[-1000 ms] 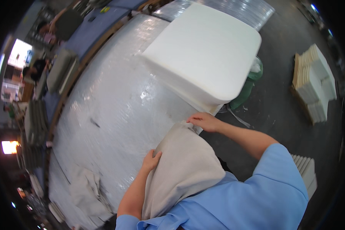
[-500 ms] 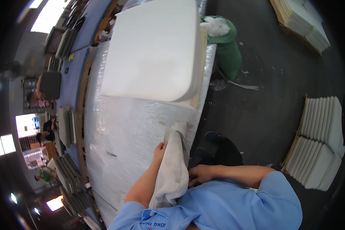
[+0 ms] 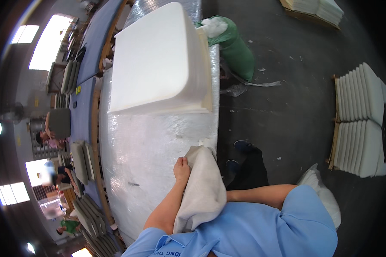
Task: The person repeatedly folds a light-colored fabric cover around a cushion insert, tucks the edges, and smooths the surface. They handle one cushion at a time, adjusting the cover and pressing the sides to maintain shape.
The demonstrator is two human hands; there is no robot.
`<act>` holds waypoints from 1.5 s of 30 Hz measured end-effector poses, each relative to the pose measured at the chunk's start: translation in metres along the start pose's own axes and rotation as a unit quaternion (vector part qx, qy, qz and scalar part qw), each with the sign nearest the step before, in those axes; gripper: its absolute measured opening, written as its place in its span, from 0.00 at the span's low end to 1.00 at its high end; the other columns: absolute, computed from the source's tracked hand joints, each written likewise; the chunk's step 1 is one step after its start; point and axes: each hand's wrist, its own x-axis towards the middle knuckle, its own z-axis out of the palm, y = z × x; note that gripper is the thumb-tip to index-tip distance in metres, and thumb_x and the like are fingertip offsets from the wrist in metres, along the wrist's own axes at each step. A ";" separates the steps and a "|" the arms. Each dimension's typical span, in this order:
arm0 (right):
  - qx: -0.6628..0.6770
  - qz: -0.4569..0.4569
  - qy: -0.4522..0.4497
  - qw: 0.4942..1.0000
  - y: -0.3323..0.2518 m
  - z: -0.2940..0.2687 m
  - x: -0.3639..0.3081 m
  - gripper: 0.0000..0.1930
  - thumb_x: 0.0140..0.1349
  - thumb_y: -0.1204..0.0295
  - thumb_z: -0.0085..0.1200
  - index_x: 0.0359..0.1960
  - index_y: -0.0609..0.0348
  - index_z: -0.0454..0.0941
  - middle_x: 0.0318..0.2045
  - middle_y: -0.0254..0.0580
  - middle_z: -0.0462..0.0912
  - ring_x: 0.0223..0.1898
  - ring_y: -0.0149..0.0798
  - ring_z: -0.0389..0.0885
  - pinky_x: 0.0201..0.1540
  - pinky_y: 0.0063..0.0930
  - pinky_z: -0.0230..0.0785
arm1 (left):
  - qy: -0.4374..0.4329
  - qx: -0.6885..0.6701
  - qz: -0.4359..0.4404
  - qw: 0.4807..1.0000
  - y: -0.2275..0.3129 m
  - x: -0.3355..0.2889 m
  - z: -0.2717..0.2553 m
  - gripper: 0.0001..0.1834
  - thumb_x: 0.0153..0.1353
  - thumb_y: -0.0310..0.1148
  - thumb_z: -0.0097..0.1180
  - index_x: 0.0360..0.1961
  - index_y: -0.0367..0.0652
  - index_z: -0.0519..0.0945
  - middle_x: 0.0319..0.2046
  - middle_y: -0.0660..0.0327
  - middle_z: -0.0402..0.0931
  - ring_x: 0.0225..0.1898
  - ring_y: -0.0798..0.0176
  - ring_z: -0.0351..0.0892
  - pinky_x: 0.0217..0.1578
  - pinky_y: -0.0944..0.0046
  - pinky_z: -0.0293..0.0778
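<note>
A light beige fabric cover, like a cushion cover, lies bunched against my front at the table's right edge. My left hand is closed on its left edge, with fingers pinching the cloth. A tuft of white fibre shows at the cover's far end. From the right, my right forearm runs up to the cover. The right hand itself is hidden behind or inside the cloth, and I cannot tell which.
White foam slabs are stacked on the film-wrapped table. A green sack of white fibre stands beyond its right edge. Cushion stacks stand on the floor at right, a white bag nearer. People work at blue tables on the left.
My right hand, seen at the cover's right side before, has gone out of sight at the cloth. The cover now bulges wider toward the right. The left hand keeps its hold. My view has shifted.
</note>
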 end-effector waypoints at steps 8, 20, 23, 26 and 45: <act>-0.147 0.120 0.041 0.981 0.017 -0.006 0.000 0.23 0.65 0.53 0.63 0.55 0.55 0.84 0.52 0.53 0.87 0.56 0.48 0.86 0.60 0.41 0.76 | -0.106 -0.061 0.038 0.992 -0.011 0.013 0.001 0.20 0.74 0.44 0.56 0.40 0.34 0.82 0.30 0.52 0.83 0.32 0.61 0.77 0.37 0.58 0.73; -0.007 0.061 0.679 0.731 0.039 -0.063 0.038 0.19 0.64 0.63 0.68 0.49 0.56 0.74 0.37 0.40 0.81 0.37 0.36 0.79 0.43 0.34 0.75 | -0.219 -0.156 0.068 0.961 0.051 0.055 0.016 0.14 0.74 0.37 0.58 0.42 0.36 0.85 0.32 0.65 0.83 0.34 0.72 0.75 0.37 0.68 0.73; 0.103 0.063 0.679 0.724 0.042 -0.068 0.050 0.15 0.67 0.61 0.64 0.45 0.57 0.76 0.37 0.42 0.82 0.38 0.42 0.81 0.44 0.39 0.75 | -0.217 -0.145 0.067 0.963 0.049 0.061 0.021 0.13 0.74 0.37 0.58 0.41 0.36 0.85 0.30 0.66 0.82 0.31 0.73 0.74 0.35 0.67 0.71; 0.190 0.095 0.694 0.688 0.036 -0.071 0.063 0.12 0.73 0.62 0.57 0.41 0.60 0.78 0.36 0.41 0.83 0.39 0.40 0.81 0.45 0.39 0.74 | -0.208 -0.138 0.078 0.965 0.046 0.068 0.026 0.13 0.74 0.37 0.58 0.41 0.37 0.85 0.29 0.66 0.81 0.29 0.72 0.73 0.32 0.67 0.71; 0.075 0.350 0.707 0.610 0.034 -0.124 0.079 0.29 0.62 0.43 0.63 0.26 0.63 0.86 0.32 0.57 0.88 0.39 0.57 0.87 0.47 0.47 0.76 | -0.098 0.007 0.122 0.988 0.097 0.073 0.062 0.16 0.74 0.47 0.54 0.48 0.47 0.82 0.31 0.46 0.86 0.39 0.36 0.86 0.42 0.40 0.77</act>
